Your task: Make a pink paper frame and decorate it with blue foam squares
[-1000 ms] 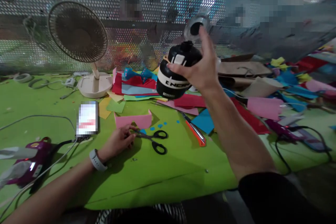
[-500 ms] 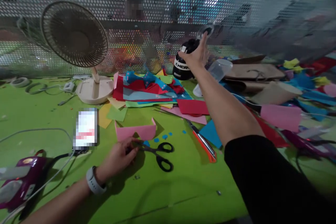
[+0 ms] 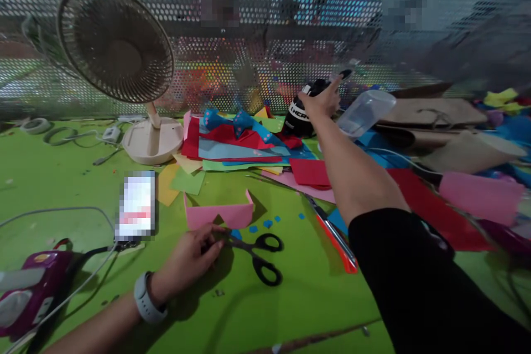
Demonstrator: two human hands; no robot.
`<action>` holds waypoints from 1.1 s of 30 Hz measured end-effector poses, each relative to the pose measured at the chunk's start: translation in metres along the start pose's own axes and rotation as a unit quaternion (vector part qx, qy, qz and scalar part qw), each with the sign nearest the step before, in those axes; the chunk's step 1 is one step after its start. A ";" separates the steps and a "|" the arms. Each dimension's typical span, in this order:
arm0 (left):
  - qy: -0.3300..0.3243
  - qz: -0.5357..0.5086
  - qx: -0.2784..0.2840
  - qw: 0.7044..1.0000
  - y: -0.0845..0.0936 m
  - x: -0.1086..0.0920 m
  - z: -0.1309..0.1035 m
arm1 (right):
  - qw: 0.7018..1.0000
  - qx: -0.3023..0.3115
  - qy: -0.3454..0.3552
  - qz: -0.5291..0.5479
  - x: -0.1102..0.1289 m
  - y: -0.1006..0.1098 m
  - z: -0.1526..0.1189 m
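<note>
My right hand (image 3: 326, 102), reaching to the back of the table, is wrapped round the upper part of a black drink bottle (image 3: 297, 120) with a white lettered band. A small black and clear piece (image 3: 345, 73), perhaps its lid, is at my index fingertip. The fingers behind the bottle are partly hidden. My left hand (image 3: 199, 251) rests on the green table, loosely curled, thumb and index finger apart. Its fingertips lie by the blade tips of black-handled scissors (image 3: 255, 249). Just beyond stands a folded pink paper strip (image 3: 219, 215) with a notch in its lower edge.
A beige fan (image 3: 116, 47), a phone (image 3: 136, 204) and a purple power strip (image 3: 39, 290) are on the left. Coloured paper (image 3: 244, 152) is stacked mid-table. An orange cutter (image 3: 332, 235) lies near my right forearm, and a clear plastic cup (image 3: 369, 113) tilts beside my right hand.
The view has shifted a little. My right hand and the black-and-clear piece sit lower, and the bottle leans slightly more. My left hand has stayed by the scissors.
</note>
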State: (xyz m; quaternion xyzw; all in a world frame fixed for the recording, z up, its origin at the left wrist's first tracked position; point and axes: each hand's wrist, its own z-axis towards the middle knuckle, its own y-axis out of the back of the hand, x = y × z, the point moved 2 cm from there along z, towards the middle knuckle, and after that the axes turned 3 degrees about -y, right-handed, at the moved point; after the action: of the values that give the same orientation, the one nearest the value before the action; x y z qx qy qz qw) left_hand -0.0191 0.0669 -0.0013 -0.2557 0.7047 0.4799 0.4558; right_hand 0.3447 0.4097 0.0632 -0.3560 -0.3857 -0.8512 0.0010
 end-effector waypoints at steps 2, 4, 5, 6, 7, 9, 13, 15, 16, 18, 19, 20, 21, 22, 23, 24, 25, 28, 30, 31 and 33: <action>0.000 0.000 -0.001 1.000 0.000 0.000 0.000 | 1.000 0.005 -0.008 0.002 -0.006 -0.002 0.002; 0.002 -0.012 0.004 1.000 0.000 -0.001 0.000 | 1.000 0.015 -0.019 -0.007 -0.007 0.001 0.002; 0.003 -0.022 0.008 1.000 0.000 -0.001 0.000 | 0.999 0.020 -0.029 -0.013 -0.006 0.004 -0.001; 0.004 -0.033 0.011 0.999 0.000 -0.001 0.000 | 0.999 0.022 -0.041 -0.019 -0.004 0.008 -0.004; 0.004 -0.043 0.016 0.999 0.000 0.000 0.000 | 0.998 0.023 -0.050 -0.022 -0.001 0.012 -0.009; 0.003 -0.058 0.021 0.998 -0.001 0.001 0.001 | 0.998 0.026 -0.047 -0.012 0.006 0.021 -0.024; 0.004 -0.068 0.017 0.998 -0.002 0.003 0.001 | 0.989 0.042 0.121 0.069 0.018 0.044 -0.075; 0.008 -0.076 0.017 0.997 -0.002 0.001 0.001 | 0.975 0.070 0.193 0.089 0.020 0.062 -0.111; 0.009 -0.080 0.014 0.997 -0.002 -0.001 0.001 | 0.957 0.094 0.252 0.111 0.021 0.074 -0.131; -0.005 -0.079 -0.011 0.997 0.001 -0.007 0.001 | 0.918 0.157 0.341 0.132 0.020 0.101 -0.172; -0.021 -0.076 -0.034 0.996 0.004 -0.010 0.001 | 0.906 0.183 0.361 0.124 0.017 0.116 -0.190; -0.043 -0.075 -0.064 0.994 0.008 -0.014 0.001 | 0.898 0.204 0.374 0.108 0.013 0.131 -0.206; -0.066 -0.068 -0.092 0.991 0.012 -0.017 0.002 | 0.892 0.223 0.382 0.089 0.008 0.146 -0.219; -0.086 -0.056 -0.126 0.987 0.016 -0.020 0.002 | 0.890 0.241 0.383 0.065 0.001 0.159 -0.229; -0.103 -0.042 -0.162 0.980 0.021 -0.022 0.004 | 0.892 0.253 0.373 0.041 -0.008 0.172 -0.236; -0.113 -0.022 -0.198 0.973 0.027 -0.022 0.005 | 0.897 0.261 0.356 0.026 -0.018 0.184 -0.240; -0.125 0.007 -0.228 0.966 0.032 -0.023 0.007 | 0.905 0.263 0.333 0.010 -0.031 0.195 -0.240; -0.154 0.129 -0.292 0.935 0.047 -0.022 0.013 | 0.932 0.241 0.267 -0.049 -0.073 0.221 -0.232; -0.154 0.183 -0.315 0.918 0.056 -0.021 0.016 | 0.945 0.219 0.226 -0.084 -0.101 0.235 -0.224; -0.153 0.201 -0.316 0.915 0.059 -0.020 0.018 | 0.950 0.210 0.205 -0.103 -0.114 0.241 -0.221; -0.138 0.221 -0.313 0.913 0.064 -0.019 0.019 | 0.953 0.206 0.179 -0.129 -0.133 0.249 -0.218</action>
State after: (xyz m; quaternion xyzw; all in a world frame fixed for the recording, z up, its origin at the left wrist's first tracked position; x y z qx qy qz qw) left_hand -0.0538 0.1093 0.0413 -0.1539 0.4872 0.7949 0.3273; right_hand 0.3805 0.0552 0.0475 -0.1371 -0.5886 -0.7960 0.0337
